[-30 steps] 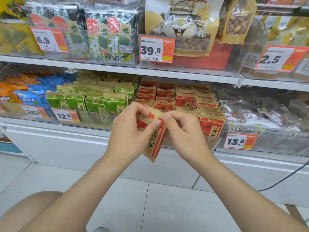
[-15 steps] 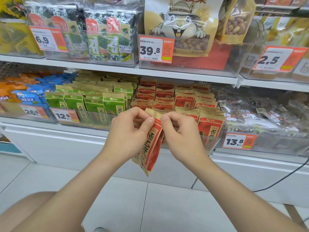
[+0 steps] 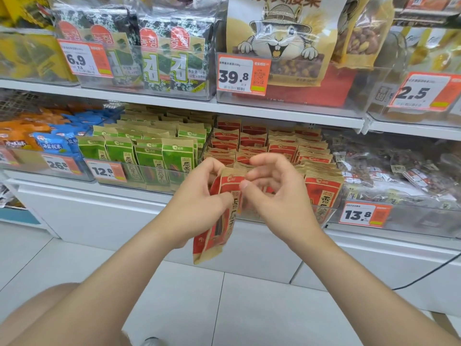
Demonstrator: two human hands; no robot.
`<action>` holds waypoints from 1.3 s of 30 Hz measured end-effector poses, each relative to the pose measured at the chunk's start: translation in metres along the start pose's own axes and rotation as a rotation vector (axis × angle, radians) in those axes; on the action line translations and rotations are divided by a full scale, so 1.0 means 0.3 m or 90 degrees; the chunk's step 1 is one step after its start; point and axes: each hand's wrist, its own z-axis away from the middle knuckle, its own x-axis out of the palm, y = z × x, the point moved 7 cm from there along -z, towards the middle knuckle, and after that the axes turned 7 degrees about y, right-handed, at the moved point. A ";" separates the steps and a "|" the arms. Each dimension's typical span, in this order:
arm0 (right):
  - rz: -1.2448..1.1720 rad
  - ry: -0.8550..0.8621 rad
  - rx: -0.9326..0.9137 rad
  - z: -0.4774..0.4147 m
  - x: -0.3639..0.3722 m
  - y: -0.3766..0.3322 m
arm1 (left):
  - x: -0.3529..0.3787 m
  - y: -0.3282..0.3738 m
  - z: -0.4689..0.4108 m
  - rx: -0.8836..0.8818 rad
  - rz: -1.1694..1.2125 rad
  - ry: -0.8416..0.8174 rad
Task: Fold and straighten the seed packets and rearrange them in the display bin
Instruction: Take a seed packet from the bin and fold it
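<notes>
Since a second ago the right hand point(image 3: 279, 196) has released the top fold; its fingers point(image 3: 267, 158) hang loosely curled, thumb just brushing the red seed packet point(image 3: 219, 221). Left hand point(image 3: 197, 208) grips the packet, just ahead of the display bin point(image 3: 324, 216). Straightening looks finished; next it needs slotting upright into the front row. White shelf point(image 3: 74, 186), tiled floor point(image 3: 249, 308).

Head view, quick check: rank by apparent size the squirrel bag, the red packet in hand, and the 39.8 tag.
1. squirrel bag
2. held red packet, though its nearness to the camera inflates it
3. 39.8 tag
</notes>
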 end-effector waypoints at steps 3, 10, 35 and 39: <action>0.014 -0.097 0.061 -0.002 0.020 0.019 | -0.010 0.013 0.001 -0.019 0.071 -0.009; -0.046 -0.129 0.094 -0.024 0.027 0.025 | -0.085 0.033 -0.055 0.061 0.029 0.056; 0.276 0.043 -0.301 -0.148 0.135 0.051 | -0.120 -0.001 -0.370 0.337 -0.535 0.194; 0.267 0.063 -0.341 -0.163 0.150 0.034 | -0.126 0.017 -0.391 0.310 -0.538 0.190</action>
